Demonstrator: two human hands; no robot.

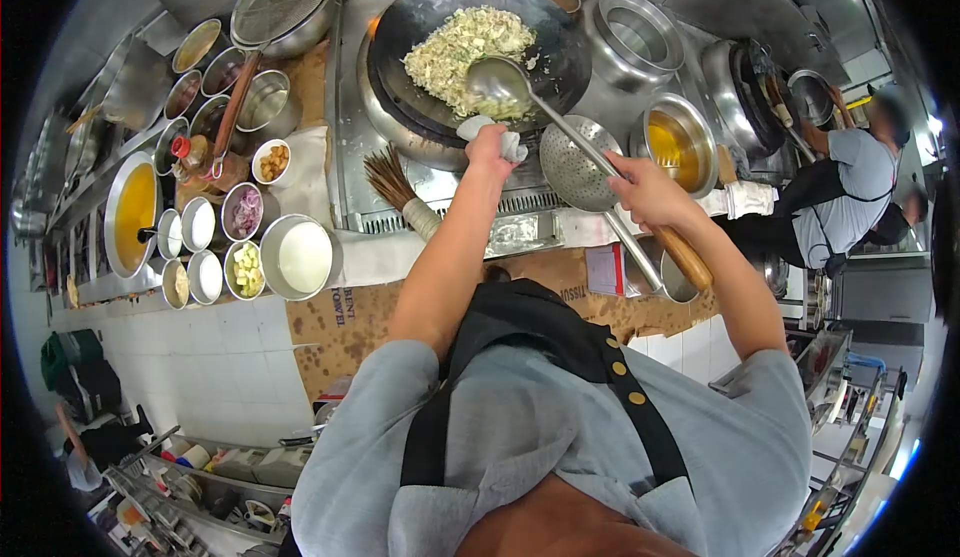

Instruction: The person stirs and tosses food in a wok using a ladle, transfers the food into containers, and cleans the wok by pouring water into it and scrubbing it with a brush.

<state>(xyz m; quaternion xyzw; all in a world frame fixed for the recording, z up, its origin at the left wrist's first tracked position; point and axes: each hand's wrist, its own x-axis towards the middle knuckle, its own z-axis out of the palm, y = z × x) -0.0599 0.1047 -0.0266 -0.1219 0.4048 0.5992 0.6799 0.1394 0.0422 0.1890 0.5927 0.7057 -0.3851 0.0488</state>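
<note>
A black wok sits over a burner with orange flames behind its rim, and pale fried rice with bits of green lies in it. At the wok's near edge, my left hand is closed around a folded white cloth; the wok's grip under the cloth is hidden. My right hand grips a long metal ladle with a wooden handle end. The ladle's bowl rests in the wok against the rice. Below the ladle's shaft lies a perforated strainer.
Bowls of diced onion, cut vegetables and white liquid stand left, beside a pan of yellow liquid. A bamboo brush leans near the wok. An oil pot stands right; a co-worker is beyond.
</note>
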